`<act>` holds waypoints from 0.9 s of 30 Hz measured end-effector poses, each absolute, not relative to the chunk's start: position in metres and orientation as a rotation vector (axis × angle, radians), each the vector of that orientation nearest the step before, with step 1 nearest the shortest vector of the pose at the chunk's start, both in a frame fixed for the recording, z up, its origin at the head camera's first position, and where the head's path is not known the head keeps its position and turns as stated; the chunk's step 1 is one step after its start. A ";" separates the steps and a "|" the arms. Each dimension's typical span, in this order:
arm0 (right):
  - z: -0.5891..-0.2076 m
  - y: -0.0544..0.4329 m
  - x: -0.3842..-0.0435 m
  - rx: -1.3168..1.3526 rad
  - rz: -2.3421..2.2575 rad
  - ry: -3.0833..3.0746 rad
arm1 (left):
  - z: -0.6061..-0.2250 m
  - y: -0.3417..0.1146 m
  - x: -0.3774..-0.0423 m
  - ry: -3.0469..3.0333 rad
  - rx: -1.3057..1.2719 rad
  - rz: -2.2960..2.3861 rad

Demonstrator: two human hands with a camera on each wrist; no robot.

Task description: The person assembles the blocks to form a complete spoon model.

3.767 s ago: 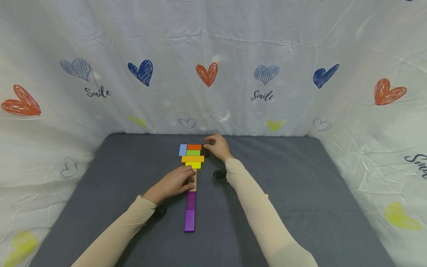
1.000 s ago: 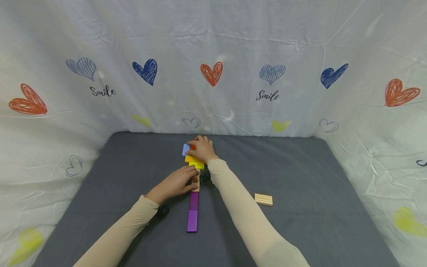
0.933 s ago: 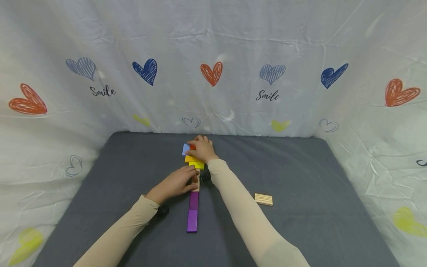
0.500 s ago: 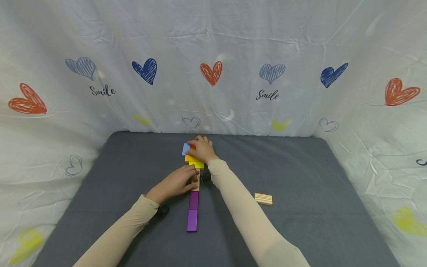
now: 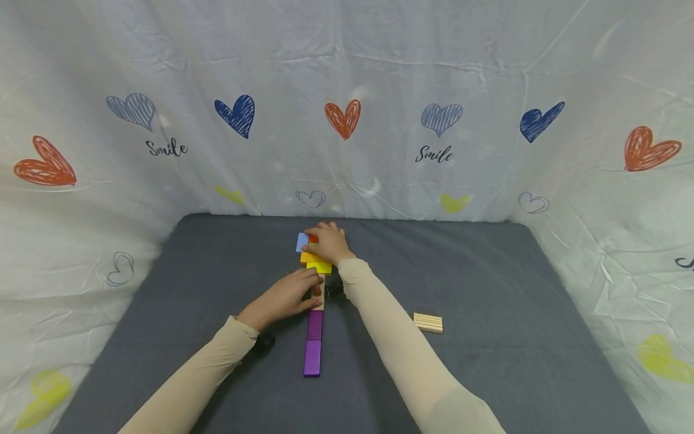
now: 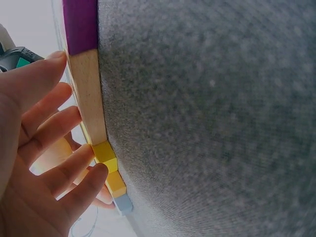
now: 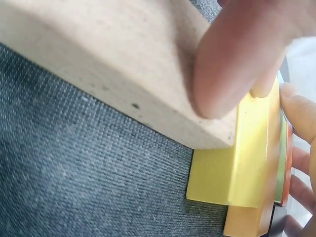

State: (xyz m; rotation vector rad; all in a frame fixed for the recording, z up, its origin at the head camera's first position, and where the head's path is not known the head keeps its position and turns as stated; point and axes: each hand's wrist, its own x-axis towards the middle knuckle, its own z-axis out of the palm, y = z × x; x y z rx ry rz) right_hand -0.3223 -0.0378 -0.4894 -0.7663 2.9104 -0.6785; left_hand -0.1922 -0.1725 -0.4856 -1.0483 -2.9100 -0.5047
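Observation:
A column of coloured wooden blocks lies on the dark grey table in the head view. It runs from a violet block [image 5: 312, 358] and a dark purple block [image 5: 315, 325] through a plain wood block [image 5: 321, 300]. Beyond come a yellow block [image 5: 322, 267], an orange-yellow block [image 5: 306, 258], a red-orange block [image 5: 312, 239] and a light blue block [image 5: 302, 242]. My left hand [image 5: 282, 299] touches the plain block with loosely extended fingers. Spread over the far blocks, my right hand [image 5: 329, 244] hides most of them. A green block [image 7: 282, 168] and a black block [image 7: 277, 219] show in the right wrist view.
Right of my right forearm lies a pale wooden piece [image 5: 428, 322] with lengthwise stripes. A white curtain [image 5: 390, 72] with printed hearts stands behind and beside the grey table [image 5: 488, 361]. Dark wrist cameras sit under both wrists.
Since 3.8 seconds ago, my right hand has moved left from the black block onto the far blocks, bringing the striped piece into full view. Over the last second both hands stay nearly still.

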 end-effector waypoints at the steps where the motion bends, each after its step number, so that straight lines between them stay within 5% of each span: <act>1: -0.489 -0.038 -0.322 -0.766 -0.679 2.911 | -0.486 -0.173 -0.192 -2.913 -1.046 -0.504; 27: -0.464 0.018 -0.341 -0.769 -1.039 2.850 | -0.485 -0.170 -0.191 -2.913 -1.017 -0.486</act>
